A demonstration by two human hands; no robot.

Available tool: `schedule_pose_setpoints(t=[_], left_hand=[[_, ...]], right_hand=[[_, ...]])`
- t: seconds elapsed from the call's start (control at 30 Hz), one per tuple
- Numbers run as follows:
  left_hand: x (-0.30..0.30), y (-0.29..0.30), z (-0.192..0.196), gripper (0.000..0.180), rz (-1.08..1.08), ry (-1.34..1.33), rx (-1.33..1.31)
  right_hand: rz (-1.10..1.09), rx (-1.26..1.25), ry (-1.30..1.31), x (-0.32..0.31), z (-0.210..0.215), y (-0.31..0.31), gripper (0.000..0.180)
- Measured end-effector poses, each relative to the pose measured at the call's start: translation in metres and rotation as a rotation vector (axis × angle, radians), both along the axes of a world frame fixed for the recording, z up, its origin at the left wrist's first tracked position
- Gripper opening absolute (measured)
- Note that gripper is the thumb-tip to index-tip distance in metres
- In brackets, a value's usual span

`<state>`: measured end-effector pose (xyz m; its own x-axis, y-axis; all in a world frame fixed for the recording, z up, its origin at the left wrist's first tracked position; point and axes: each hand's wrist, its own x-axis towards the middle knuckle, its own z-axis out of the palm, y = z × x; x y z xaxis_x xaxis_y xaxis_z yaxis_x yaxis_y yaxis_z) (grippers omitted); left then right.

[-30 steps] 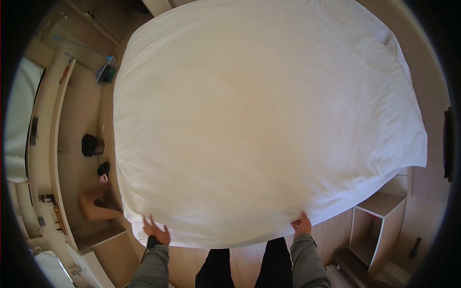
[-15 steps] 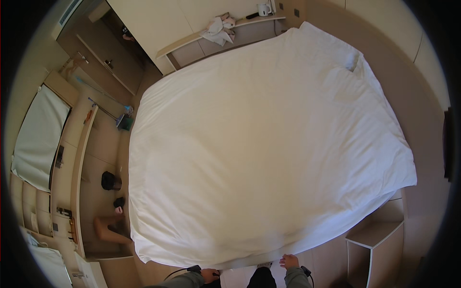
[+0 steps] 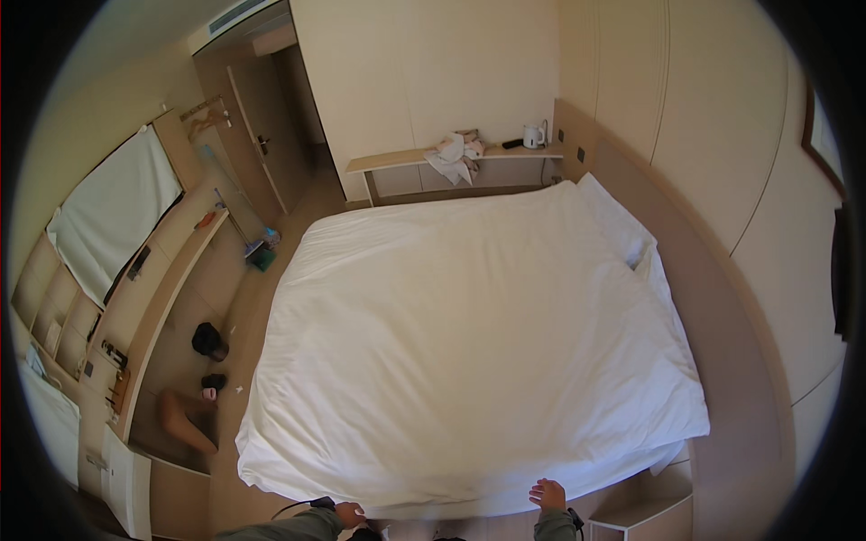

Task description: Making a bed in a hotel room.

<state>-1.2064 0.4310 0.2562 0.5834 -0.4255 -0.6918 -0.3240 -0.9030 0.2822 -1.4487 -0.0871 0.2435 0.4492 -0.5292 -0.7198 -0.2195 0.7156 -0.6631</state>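
Note:
A large white duvet (image 3: 469, 343) covers the bed in front of me, lightly creased and hanging over its near edge. My left hand (image 3: 350, 515) is by that edge on the left, its fingers loosely apart and nothing visible in them. Farther right, my right hand (image 3: 547, 494) is held near the duvet's edge, fingers stretched out and holding nothing. Whether either hand touches the cloth is hard to tell. White bedding bunches up by the headboard (image 3: 722, 361) on the right.
A bedside cabinet (image 3: 642, 516) stands right of my right hand. Along the left wall run a long shelf (image 3: 171, 307), a black bin (image 3: 207, 340) and a brown stool (image 3: 188, 422). Crumpled cloths (image 3: 457, 158) and a white kettle (image 3: 535, 135) rest on the far ledge.
My view has tilted up, showing more of the far wall. Both hands are slightly farther left in the picture. The duvet keeps much the same shape, and the figure at the doorway is out of sight.

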Motion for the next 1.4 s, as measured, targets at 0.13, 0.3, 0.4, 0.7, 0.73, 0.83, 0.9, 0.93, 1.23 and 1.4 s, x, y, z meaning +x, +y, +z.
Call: schedule_pose_setpoints(t=[0.13,0.3,0.4,0.7,0.73,0.83,0.9,0.93,1.23,1.4], left_hand=[[-0.007,0.015,0.010,0.037,0.043,-0.094,-0.130],[0.000,-0.003,0.085,0.030,0.165,-0.253,-0.397],[0.023,-0.023,0.145,0.022,0.276,-0.301,-0.610],[0.069,0.009,0.250,0.026,0.377,-0.270,-0.818],[0.069,0.020,0.250,0.026,0.375,-0.220,-0.792],[0.061,0.059,0.211,0.029,0.337,-0.214,-0.760],[0.061,0.074,0.204,0.033,0.244,-0.175,-0.716],[0.061,0.085,0.196,0.033,0.235,-0.164,-0.708],[0.079,0.193,0.141,0.038,0.178,-0.045,-0.621],[0.081,0.246,0.094,0.034,0.210,-0.073,-0.497]], right_hand=[[-0.064,-0.222,-0.134,0.049,0.122,-0.008,0.026],[-0.097,-0.396,-0.336,0.080,0.273,0.004,0.024],[0.010,-0.580,-0.505,0.095,0.363,0.029,0.023],[0.630,-0.818,-1.085,0.130,0.575,0.203,0.040],[0.637,-0.816,-1.083,0.135,0.589,0.224,0.040],[0.920,-0.853,-1.426,0.149,0.637,0.298,0.038],[1.042,-0.796,-1.586,0.152,0.670,0.342,0.027],[1.126,-0.757,-1.635,0.158,0.686,0.362,0.025],[1.270,-0.443,-1.825,0.208,0.708,0.481,0.024],[1.258,-0.351,-1.794,0.225,0.700,0.526,0.024]])
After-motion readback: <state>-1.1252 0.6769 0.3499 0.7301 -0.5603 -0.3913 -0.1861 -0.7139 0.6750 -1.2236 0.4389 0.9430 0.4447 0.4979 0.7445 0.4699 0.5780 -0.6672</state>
